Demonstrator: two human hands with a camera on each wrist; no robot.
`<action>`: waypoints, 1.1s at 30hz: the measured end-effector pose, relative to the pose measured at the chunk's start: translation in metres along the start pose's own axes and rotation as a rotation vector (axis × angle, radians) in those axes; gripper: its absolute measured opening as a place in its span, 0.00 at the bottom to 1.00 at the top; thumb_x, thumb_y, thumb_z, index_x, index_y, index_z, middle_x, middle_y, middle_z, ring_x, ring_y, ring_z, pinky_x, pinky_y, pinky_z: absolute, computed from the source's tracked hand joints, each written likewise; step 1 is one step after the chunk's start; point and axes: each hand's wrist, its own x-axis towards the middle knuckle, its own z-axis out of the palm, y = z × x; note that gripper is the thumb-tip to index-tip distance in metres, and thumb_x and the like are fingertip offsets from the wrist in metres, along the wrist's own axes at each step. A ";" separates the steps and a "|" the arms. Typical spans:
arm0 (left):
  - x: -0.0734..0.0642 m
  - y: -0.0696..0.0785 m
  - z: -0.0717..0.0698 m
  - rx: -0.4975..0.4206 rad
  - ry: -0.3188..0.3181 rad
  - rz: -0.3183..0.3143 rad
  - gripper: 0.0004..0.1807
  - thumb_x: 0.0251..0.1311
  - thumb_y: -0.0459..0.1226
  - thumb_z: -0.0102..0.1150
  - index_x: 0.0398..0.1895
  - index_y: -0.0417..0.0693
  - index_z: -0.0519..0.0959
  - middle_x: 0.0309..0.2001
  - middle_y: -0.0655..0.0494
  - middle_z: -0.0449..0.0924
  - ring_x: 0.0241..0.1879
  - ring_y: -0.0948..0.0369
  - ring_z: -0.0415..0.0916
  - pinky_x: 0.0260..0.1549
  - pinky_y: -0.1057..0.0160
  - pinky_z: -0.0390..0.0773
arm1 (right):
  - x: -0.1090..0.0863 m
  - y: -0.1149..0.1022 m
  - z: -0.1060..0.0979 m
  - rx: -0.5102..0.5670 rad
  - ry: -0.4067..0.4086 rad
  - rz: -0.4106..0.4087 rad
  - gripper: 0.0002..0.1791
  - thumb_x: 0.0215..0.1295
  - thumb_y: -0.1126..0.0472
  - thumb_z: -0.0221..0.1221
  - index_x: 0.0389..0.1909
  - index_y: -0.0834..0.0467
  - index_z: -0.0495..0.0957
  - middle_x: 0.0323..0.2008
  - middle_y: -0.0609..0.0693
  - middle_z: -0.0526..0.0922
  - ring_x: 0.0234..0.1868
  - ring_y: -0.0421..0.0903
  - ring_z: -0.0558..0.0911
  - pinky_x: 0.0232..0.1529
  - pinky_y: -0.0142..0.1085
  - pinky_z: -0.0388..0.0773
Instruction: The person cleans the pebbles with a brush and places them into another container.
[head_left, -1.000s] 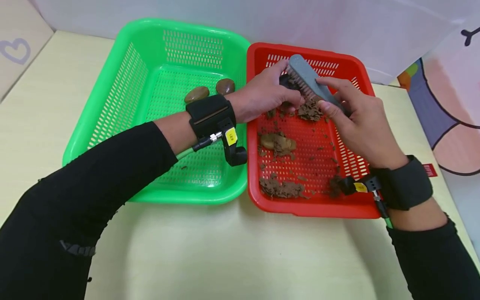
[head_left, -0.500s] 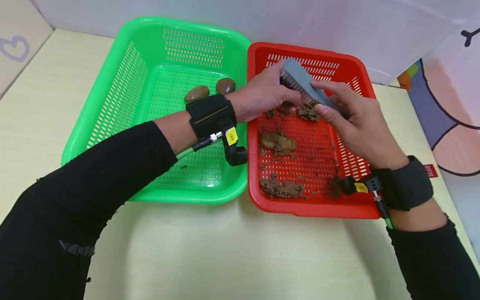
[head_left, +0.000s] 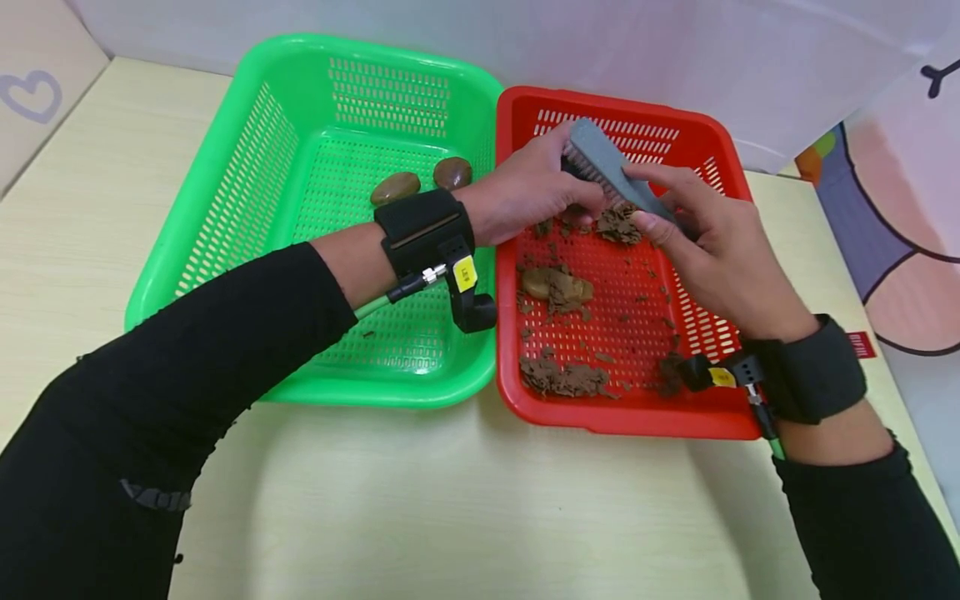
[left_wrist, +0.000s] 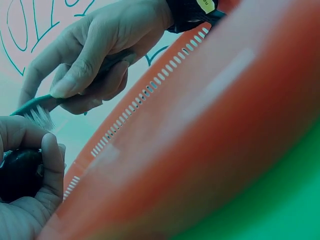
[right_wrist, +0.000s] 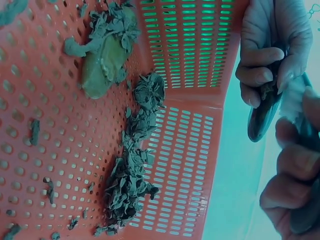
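Observation:
My left hand [head_left: 528,187] holds a dark, smooth, oval stone [right_wrist: 260,120] over the back of the red basket [head_left: 622,423]. In the head view that stone is mostly hidden behind the hand and the brush. A patch of brown dirt clings to it near the fingertips in the right wrist view. Thumb and fingers of my right hand [head_left: 712,242] grip the handle of a grey scrubbing brush [head_left: 603,158]. Its pale bristles face the left hand and the stone, right at the left fingers. On the basket floor lies a yellowish stone [head_left: 534,283], partly covered in crumbly brown dirt.
Heaps of brown dirt flakes [head_left: 566,379] lie at the front of the red basket, with another pile [head_left: 618,223] below the brush. A green basket [head_left: 315,392] adjoins on the left and contains two shiny brown stones [head_left: 395,188]. Behind both stands a pale wall.
The brush has shifted slightly left and down with my right hand, so its bristles now overlap the dark stone more. My left hand stays nearly in place.

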 end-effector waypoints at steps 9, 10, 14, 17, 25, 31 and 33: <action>0.000 0.003 0.001 0.034 0.025 -0.054 0.35 0.68 0.27 0.56 0.74 0.45 0.54 0.58 0.44 0.70 0.42 0.53 0.77 0.47 0.59 0.82 | 0.002 0.001 -0.001 -0.116 0.057 0.051 0.27 0.73 0.61 0.59 0.72 0.48 0.69 0.40 0.61 0.83 0.29 0.36 0.75 0.29 0.22 0.66; 0.000 0.004 0.001 0.035 0.028 -0.066 0.36 0.68 0.27 0.57 0.75 0.46 0.53 0.59 0.44 0.69 0.42 0.53 0.77 0.47 0.58 0.82 | 0.002 0.001 -0.001 -0.126 0.061 0.072 0.27 0.74 0.60 0.58 0.72 0.48 0.69 0.41 0.61 0.83 0.29 0.39 0.75 0.29 0.22 0.66; 0.000 0.005 0.001 0.035 0.028 -0.078 0.36 0.68 0.27 0.57 0.75 0.46 0.54 0.60 0.44 0.70 0.42 0.53 0.78 0.49 0.57 0.82 | 0.002 0.001 -0.002 -0.113 0.048 0.087 0.27 0.74 0.59 0.58 0.72 0.46 0.69 0.42 0.62 0.83 0.30 0.40 0.76 0.29 0.22 0.66; 0.000 0.003 0.001 0.027 0.018 -0.047 0.31 0.69 0.26 0.56 0.71 0.43 0.56 0.55 0.43 0.72 0.39 0.53 0.77 0.47 0.57 0.82 | 0.000 0.001 -0.002 -0.061 0.023 0.036 0.28 0.73 0.63 0.59 0.72 0.47 0.69 0.38 0.60 0.82 0.29 0.34 0.76 0.28 0.24 0.66; 0.000 0.002 0.001 0.021 0.005 -0.013 0.27 0.69 0.26 0.54 0.67 0.41 0.58 0.51 0.43 0.73 0.38 0.53 0.77 0.45 0.58 0.82 | 0.000 -0.001 -0.001 -0.031 0.015 -0.021 0.29 0.71 0.67 0.60 0.72 0.49 0.70 0.36 0.58 0.82 0.30 0.33 0.77 0.30 0.23 0.67; 0.001 0.004 0.002 0.040 0.021 -0.068 0.33 0.69 0.28 0.57 0.73 0.44 0.56 0.57 0.44 0.72 0.40 0.53 0.78 0.43 0.61 0.82 | 0.002 0.000 -0.002 -0.125 0.056 0.086 0.27 0.74 0.59 0.59 0.72 0.47 0.69 0.41 0.62 0.84 0.33 0.55 0.82 0.31 0.17 0.67; 0.001 0.004 0.002 0.041 0.024 -0.078 0.34 0.69 0.28 0.58 0.74 0.45 0.55 0.58 0.44 0.72 0.40 0.53 0.78 0.44 0.61 0.82 | 0.001 0.000 -0.002 -0.120 0.052 0.099 0.27 0.74 0.59 0.58 0.72 0.47 0.69 0.42 0.63 0.84 0.32 0.53 0.82 0.31 0.17 0.67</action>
